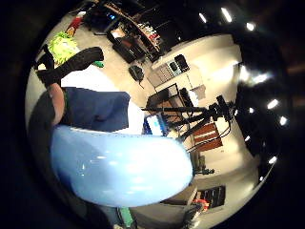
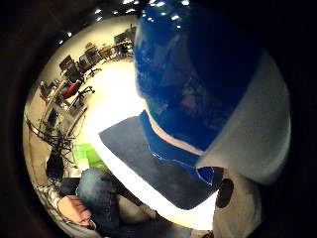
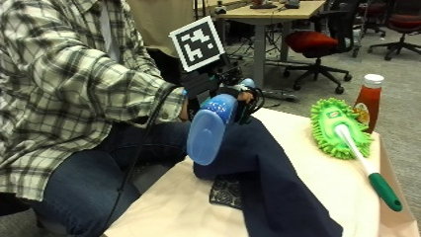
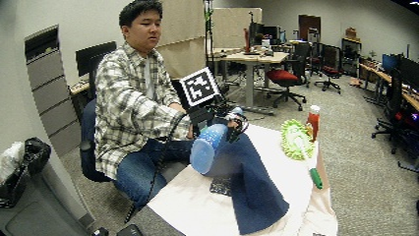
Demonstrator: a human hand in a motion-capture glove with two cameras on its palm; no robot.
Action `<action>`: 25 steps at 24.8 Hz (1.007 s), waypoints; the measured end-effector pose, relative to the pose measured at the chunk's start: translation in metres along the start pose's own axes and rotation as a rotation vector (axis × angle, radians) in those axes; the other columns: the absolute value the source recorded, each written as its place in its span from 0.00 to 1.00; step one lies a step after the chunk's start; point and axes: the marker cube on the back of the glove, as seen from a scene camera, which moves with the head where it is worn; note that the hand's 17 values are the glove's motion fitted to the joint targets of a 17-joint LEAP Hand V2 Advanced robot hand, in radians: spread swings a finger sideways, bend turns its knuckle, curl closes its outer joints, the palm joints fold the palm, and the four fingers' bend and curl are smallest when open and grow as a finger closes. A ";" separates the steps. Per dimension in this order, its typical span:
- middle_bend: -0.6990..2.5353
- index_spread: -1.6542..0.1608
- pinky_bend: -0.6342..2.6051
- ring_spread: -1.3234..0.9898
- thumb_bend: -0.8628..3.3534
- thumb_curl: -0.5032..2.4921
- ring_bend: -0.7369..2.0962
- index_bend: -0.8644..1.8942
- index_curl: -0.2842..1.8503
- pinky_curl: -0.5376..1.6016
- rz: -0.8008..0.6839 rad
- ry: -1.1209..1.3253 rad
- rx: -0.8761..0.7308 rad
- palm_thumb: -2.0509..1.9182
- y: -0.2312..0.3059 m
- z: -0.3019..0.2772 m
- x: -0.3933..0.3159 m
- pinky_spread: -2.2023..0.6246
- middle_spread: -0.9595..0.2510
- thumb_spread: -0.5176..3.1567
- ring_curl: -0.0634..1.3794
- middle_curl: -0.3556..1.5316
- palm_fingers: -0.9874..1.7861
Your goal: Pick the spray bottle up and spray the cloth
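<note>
Above the near edge of the cream-covered table (image 3: 309, 168), gripping a light blue spray bottle (image 3: 209, 129) in the gloved right hand (image 3: 220, 91), fingers curling round its upper part, near the neck. Holding the bottle clear of the table and tilted, its rounded base pointing down and outward, just above the dark blue cloth (image 3: 276, 177). Lying draped along the tabletop, that cloth, with one end hanging off the near edge. Peeking out from under the cloth, a small dark patterned square (image 3: 227, 191), possibly a coaster, hard to make out. Resting well apart at the far side, a green fluffy duster (image 3: 339, 126) with a white and green handle, and standing just behind it a ketchup bottle (image 3: 368, 101) with a white cap.
</note>
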 end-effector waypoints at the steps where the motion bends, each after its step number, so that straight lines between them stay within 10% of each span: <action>1: 0.42 0.79 0.31 0.49 0.20 0.44 0.49 0.42 0.45 0.50 -0.010 0.007 -0.002 0.80 0.000 0.000 -0.003 0.73 0.69 0.18 0.42 0.49 0.81; 13: 0.42 0.79 0.31 0.49 0.20 0.44 0.49 0.42 0.45 0.50 -0.053 -0.013 -0.007 0.80 -0.002 0.000 -0.017 0.73 0.70 0.18 0.42 0.49 0.81; 25: 0.42 0.79 0.30 0.49 0.20 0.44 0.49 0.41 0.45 0.50 0.295 -0.567 0.127 0.80 -0.012 -0.025 0.005 0.73 0.70 0.18 0.42 0.49 0.81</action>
